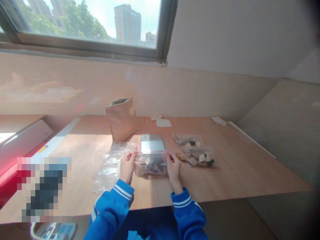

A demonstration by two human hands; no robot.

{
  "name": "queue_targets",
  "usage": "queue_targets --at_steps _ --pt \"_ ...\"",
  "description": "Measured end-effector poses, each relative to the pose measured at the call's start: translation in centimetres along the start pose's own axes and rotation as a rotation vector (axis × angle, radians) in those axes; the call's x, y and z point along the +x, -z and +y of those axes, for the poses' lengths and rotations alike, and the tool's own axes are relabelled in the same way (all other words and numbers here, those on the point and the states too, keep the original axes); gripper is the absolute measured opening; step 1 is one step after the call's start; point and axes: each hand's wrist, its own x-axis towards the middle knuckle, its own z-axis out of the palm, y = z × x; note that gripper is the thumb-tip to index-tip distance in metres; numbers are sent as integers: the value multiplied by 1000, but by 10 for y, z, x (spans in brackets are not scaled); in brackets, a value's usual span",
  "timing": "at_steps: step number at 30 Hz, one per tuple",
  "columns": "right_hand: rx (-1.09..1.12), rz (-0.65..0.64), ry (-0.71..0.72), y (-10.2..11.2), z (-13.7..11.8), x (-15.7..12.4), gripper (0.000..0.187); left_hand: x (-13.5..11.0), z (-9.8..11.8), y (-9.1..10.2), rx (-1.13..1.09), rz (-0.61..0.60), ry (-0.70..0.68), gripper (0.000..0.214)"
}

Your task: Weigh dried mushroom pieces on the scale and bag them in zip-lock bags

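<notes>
My left hand [127, 165] and my right hand [173, 167] pinch the two top corners of a small clear zip bag [151, 164] with a red seal strip. The bag holds mixed dark and pale pieces and rests on the wooden table [237, 166], just in front of a flat grey scale [152, 143]. Both sleeves are blue with white stripes. A heap of empty clear plastic bags [108, 168] lies directly left of my left hand.
A brown paper pouch [122, 118] stands open behind the scale. Two filled zip bags [198, 155] lie to the right. A white card [163, 123] and paper scraps sit by the back wall. A blurred patch covers the lower left.
</notes>
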Motion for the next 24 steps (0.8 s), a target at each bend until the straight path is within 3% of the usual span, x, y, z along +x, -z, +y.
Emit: queue_targets --at_steps 5,16,24 --pt "119 64 -117 1 7 2 52 -10 11 -5 -24 -108 146 47" --pt "41 28 -19 1 -1 -1 45 -2 5 -2 -63 34 11 37" --pt "-88 20 96 3 2 -4 45 -1 1 1 -28 22 -23 38"
